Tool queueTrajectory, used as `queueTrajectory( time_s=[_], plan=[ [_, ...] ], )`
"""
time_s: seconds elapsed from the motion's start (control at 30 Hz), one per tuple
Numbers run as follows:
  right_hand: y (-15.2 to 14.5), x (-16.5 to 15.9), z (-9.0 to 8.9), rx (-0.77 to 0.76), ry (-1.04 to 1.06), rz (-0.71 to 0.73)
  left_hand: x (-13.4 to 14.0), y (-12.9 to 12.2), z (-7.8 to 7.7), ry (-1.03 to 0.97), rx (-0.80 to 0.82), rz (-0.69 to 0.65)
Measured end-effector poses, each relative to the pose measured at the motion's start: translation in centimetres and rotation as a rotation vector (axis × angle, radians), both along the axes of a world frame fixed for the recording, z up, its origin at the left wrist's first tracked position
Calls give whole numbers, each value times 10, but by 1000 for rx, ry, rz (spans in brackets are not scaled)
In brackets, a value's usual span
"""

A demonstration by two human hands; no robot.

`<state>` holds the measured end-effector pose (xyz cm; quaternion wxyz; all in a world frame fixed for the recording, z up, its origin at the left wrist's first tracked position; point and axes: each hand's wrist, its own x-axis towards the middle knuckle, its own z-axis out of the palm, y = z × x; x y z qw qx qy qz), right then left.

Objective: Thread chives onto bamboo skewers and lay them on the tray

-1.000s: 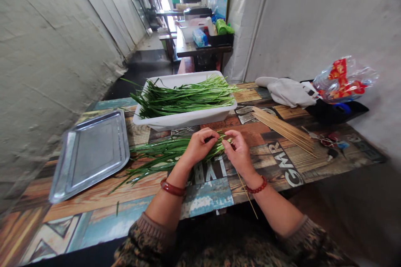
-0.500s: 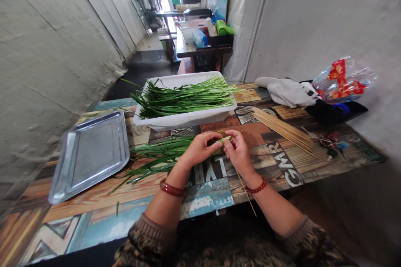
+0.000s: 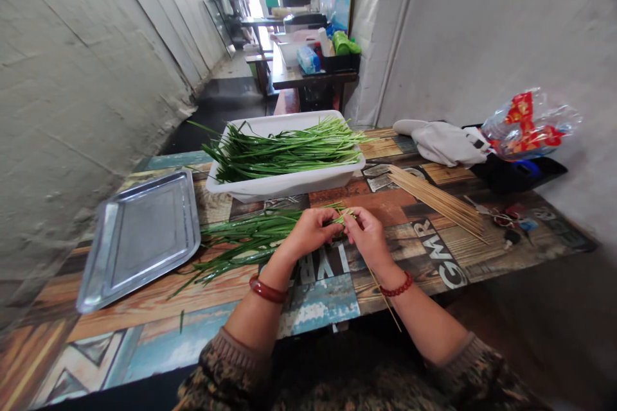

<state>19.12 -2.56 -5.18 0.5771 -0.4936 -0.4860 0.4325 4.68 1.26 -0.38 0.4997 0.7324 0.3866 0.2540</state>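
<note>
tray (image 3: 149, 237) lies leftmost on the counter (image 3: 318, 302), just beside loose green stalks (image 3: 248, 233) stretched sideways; a white tub (image 3: 289, 188) of more stalks stands beyond, apart from both hands. the left hand (image 3: 318, 230) has its grip pinched on the pale stalk ends; the right hand (image 3: 365, 234), nearer the thin skewer (image 3: 385, 298), pinches it slanting crosswise to them. spare skewers (image 3: 436, 203) lie rightmost.

The camouflage top (image 3: 366, 395) is mottled in brown, tan and black, its sleeves (image 3: 212, 366) ending in ribbed brown cuffs (image 3: 245, 349). A smooth, glossy reddish-brown bangle (image 3: 268, 290) circles the left wrist (image 3: 285, 261); a red beaded bracelet (image 3: 398, 286) circles the right.
</note>
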Motion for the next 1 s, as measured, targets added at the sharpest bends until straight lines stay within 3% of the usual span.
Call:
queueTrajectory(
  time_s=[0.2, 0.33, 0.47, 0.6, 0.73, 0.87, 1.0],
  plan=[
    [-1, 0, -2, 42, -109, -53, 1, 0, -2, -3, -14, -32],
    [-1, 0, 0, -4, -35, -2, -6, 4, 2, 59, 160, -36],
    [-2, 0, 0, -99, -83, 13, -17, 14, 0, 96, 313, 157],
    [-3, -1, -2, -79, -319, 19, -23, 22, -9, 261, 495, 301],
    [-3, -2, -2, -8, -485, 48, -23, 27, -18, 459, 619, 237],
    [-4, -2, -1, -12, -470, 54, -18, 27, -22, 617, 672, 177],
    [-3, -1, -3, -9, -435, 55, -14, 25, -21, 665, 713, 232]
  ],
)
